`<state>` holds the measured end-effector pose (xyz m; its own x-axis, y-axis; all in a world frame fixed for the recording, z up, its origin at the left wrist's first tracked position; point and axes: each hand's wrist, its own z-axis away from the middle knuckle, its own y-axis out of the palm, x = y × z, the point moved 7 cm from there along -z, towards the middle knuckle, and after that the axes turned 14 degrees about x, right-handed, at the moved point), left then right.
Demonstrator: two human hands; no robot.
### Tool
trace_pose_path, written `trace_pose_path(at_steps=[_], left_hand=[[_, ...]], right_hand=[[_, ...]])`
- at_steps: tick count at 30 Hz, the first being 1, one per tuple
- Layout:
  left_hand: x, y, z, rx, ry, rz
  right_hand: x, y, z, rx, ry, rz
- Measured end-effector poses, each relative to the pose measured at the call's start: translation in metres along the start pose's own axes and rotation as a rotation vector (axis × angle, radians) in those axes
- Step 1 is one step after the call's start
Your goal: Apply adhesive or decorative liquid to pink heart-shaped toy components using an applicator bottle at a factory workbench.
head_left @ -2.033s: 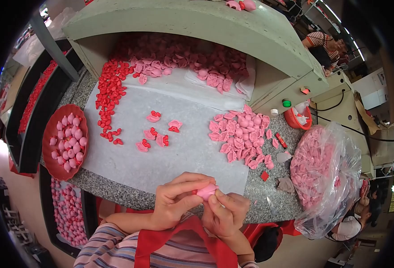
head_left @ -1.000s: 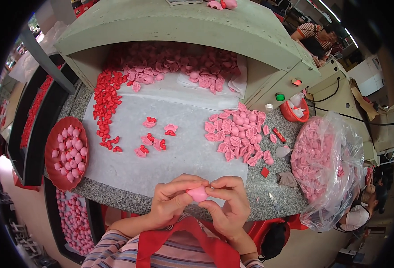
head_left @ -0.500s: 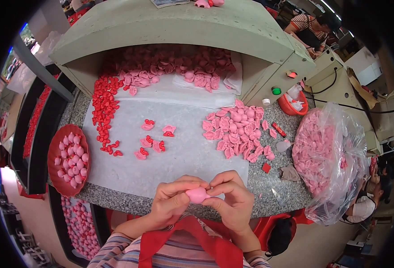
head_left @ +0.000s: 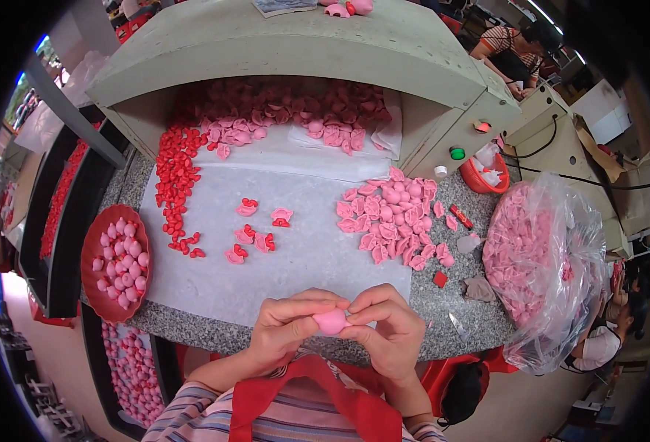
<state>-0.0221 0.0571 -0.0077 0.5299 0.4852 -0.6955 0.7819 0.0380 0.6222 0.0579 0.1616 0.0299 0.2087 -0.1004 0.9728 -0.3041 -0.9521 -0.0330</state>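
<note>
Fingers of left hand (head_left: 284,331) and right hand (head_left: 387,331) pinch one pink piece (head_left: 331,322) together, just below the white sheet (head_left: 303,250) (near edge). Risk: loose grip, piece drops off counter.

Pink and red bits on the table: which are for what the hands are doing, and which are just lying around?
In use: pink piece held by left hand and right hand; pink pile; red pieces; red tray.

Lying about: clear bag; red bowl.
</note>
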Motion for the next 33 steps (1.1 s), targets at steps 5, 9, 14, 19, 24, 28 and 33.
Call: trace_pose_path(at_steps=[5, 9, 14, 19, 24, 28, 33], left_hand=[[0.003, -0.002, 0.001, -0.109, -0.109, -0.062], [0.002, -0.008, 0.004, -0.152, -0.006, -0.065], [0.003, -0.01, 0.004, -0.171, 0.052, 0.003], [-0.002, -0.011, 0.003, -0.203, 0.021, -0.184], [-0.031, 0.006, -0.012, -0.076, -0.124, -0.922], [-0.032, 0.008, -0.02, -0.011, -0.209, -1.228], [-0.016, -0.012, -0.019, -0.109, -0.236, -0.737]], right_hand=[[-0.004, -0.003, 0.0, -0.029, -0.002, -0.025], [-0.002, -0.003, -0.001, -0.048, -0.029, -0.027], [-0.003, -0.002, -0.001, -0.046, -0.038, -0.012], [-0.007, -0.005, -0.003, -0.036, -0.03, -0.029], [-0.02, -0.014, -0.013, 0.114, 0.144, 0.013], [-0.014, -0.005, -0.024, 0.2, 0.202, 0.15], [0.008, 0.002, -0.031, 0.135, -0.003, 0.41]])
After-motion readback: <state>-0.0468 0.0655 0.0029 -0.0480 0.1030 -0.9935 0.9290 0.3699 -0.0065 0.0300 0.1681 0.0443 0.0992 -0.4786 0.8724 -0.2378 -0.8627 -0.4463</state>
